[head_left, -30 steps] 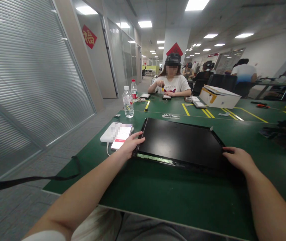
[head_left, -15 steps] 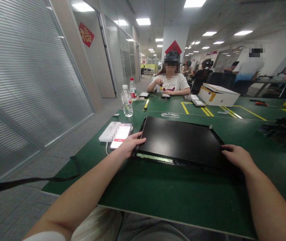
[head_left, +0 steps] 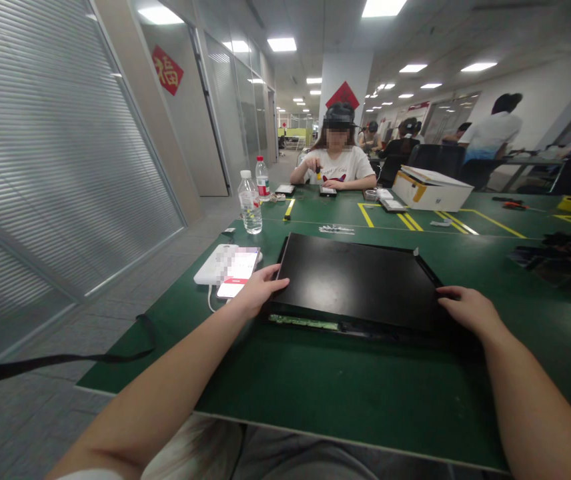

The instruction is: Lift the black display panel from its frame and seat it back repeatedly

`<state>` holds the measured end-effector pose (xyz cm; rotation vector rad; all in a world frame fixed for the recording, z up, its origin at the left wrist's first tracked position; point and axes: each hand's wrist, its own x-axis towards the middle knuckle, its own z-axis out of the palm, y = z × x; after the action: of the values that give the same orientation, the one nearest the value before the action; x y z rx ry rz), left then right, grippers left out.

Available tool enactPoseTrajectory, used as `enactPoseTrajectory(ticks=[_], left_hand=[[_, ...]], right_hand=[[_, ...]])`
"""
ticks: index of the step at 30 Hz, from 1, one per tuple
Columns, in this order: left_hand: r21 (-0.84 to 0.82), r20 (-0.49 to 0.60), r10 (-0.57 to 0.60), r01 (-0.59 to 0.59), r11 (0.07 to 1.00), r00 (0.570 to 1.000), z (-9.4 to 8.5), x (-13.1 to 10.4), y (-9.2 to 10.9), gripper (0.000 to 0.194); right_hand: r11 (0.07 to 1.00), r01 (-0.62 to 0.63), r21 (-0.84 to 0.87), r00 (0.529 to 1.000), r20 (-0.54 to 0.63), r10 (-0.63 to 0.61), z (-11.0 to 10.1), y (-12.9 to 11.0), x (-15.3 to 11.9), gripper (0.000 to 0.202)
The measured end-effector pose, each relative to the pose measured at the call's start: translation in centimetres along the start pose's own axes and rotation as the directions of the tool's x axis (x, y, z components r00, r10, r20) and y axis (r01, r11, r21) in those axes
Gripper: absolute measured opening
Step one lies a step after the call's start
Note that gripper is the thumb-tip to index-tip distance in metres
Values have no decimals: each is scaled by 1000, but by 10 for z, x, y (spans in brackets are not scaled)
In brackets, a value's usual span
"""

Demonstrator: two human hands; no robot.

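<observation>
A flat black display panel [head_left: 350,280] lies over a black frame [head_left: 426,270], its near edge a little above a green circuit strip [head_left: 305,323]. My left hand [head_left: 260,290] grips the panel's left edge, thumb on top and fingers at the side. My right hand [head_left: 468,310] pinches the right edge, with its lower fingers partly hidden. Close to my left hand lie a lit phone [head_left: 239,270] and a white device [head_left: 209,265] with a white cable.
On the green table [head_left: 355,407], a water bottle [head_left: 250,203] and a red-capped bottle [head_left: 263,179] stand behind the phone. Opposite sits a person [head_left: 338,163] working by hand. A white box [head_left: 430,189] is at the back right; dark sheets [head_left: 560,257] lie at right.
The view has shifted slightly. The gap between the panel's near edge and the green strip looks wider. Both hands keep hold of the panel's sides.
</observation>
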<state>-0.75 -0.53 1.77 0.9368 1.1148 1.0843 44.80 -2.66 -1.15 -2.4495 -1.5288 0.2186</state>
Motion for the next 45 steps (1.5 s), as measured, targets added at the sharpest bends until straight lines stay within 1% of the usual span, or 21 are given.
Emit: enactPoseTrajectory(ticks=[5,9,12,15,20,25,27,29,32,35,39,42,45], left_hand=[[25,15,23,-24,999,1000,-3,2,-2,53],[2,62,36,-36,999,997,-5,4,-3,54],[-4,71,37,-37,999,997,-6,4,-4,53],[3,73,54,-55,999,996,-6,4,-5,51],[34,70,87,-90,995,994,-4,3,-3,47],[67,5,135,-135,989,991,-1,-1,1,51],[36,23,165,-166,986,986,1,-3,3,51],[-31,76,184,-182,983,980,3,-4,4,50],[-127,157,176,-157,979,972,6,-6,5,53],[-178,207,160,-123,976,965,6,-5,5,57],[-217,228,155,-104,970,961,6,-3,3,60],[-231,227,151,-98,968,962,6,-2,2,61],[-244,225,164,-107,964,961,6,-3,3,64]], right_hand=[[999,14,51,999,-32,-13,3,3,2,41],[995,15,94,995,-98,-6,8,7,5,41],[993,34,112,991,-130,-19,11,8,6,39],[992,36,119,991,-135,-19,11,8,6,39],[992,14,123,994,-111,0,9,5,5,40],[992,8,125,994,-107,6,8,5,5,41],[991,7,133,994,-107,8,8,6,6,41],[990,1,144,994,-110,15,8,6,6,41],[987,0,163,992,-125,20,7,7,6,39],[986,-7,167,993,-113,26,5,6,4,39],[983,-44,178,996,-70,58,0,1,0,42],[980,-89,180,995,-21,94,-4,-3,-3,49],[976,-116,183,993,2,118,-5,-6,-4,55]])
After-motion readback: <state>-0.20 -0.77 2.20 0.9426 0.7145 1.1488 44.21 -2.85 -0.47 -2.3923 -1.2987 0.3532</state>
